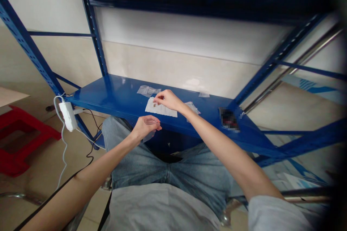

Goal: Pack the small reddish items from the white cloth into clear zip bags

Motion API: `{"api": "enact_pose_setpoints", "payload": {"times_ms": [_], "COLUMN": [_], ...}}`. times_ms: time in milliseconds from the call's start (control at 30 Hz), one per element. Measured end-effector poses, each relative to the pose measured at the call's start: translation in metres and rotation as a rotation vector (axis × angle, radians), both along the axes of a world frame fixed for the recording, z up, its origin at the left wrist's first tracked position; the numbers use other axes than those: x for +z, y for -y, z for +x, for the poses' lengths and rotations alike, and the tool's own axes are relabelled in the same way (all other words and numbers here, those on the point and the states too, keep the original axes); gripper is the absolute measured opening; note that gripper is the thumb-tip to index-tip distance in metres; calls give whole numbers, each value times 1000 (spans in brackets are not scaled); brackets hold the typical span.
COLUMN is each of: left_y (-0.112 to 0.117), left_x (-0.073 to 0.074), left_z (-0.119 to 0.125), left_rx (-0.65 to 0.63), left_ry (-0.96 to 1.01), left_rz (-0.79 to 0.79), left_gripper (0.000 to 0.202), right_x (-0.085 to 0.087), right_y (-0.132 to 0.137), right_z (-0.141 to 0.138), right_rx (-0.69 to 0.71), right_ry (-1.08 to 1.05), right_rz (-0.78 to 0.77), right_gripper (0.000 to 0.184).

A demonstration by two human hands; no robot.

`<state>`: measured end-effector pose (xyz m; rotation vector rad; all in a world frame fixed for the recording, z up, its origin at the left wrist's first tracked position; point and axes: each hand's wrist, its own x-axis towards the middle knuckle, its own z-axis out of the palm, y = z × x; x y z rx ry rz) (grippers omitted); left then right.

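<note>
My left hand (148,125) is closed on a small clear plastic bag (149,136), held just off the front edge of the blue shelf. The bag hangs below the fingers. My right hand (166,99) reaches over a white paper sheet (168,111) that lies flat on the shelf. Thumb and fingertips are pinched together at the sheet's left part, close to some tiny brownish bits (155,105). What sits between those fingertips is too small to make out.
Clear plastic bags lie behind the sheet (148,90), to its right (193,110) and near the wall (204,94). A blurred-out dark object (230,118) is on the blue shelf (108,95) at right. A white power strip (67,116) hangs left, above a red stool (24,137).
</note>
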<state>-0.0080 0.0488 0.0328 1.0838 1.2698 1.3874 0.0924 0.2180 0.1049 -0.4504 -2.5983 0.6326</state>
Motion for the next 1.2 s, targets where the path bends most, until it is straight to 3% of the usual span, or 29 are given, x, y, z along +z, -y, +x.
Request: {"api": "enact_pose_setpoints", "payload": {"times_ms": [100,167,333,767,933,1067,1200], "left_y": [-3,-3,-2,-5,-8,-7,-5], "left_x": [-3,-4,-4,-10,-16,-14,-6], "left_z": [2,3,3,5,3,2,2], "left_rx": [27,38,31,76,82,88,81], "left_ry": [15,19,25,27,10,-15,-45], "left_rz": [20,16,21,54,36,59,79], "left_gripper": [25,25,27,29,29,26,22], "right_x": [-19,-31,-48,-68,-63,-45,-15], "right_y": [-28,-40,-49,-43,-45,-38,-11], "right_z": [-7,-11,-21,-19,-23,-21,-6], "right_rx": [-215,-264,-227,-284,-276,-270,-45], "right_ry": [18,37,66,52,22,-29,-134], "right_rz": [93,124,149,208,200,166,14], "right_gripper": [33,28,12,11,8,10,11]}}
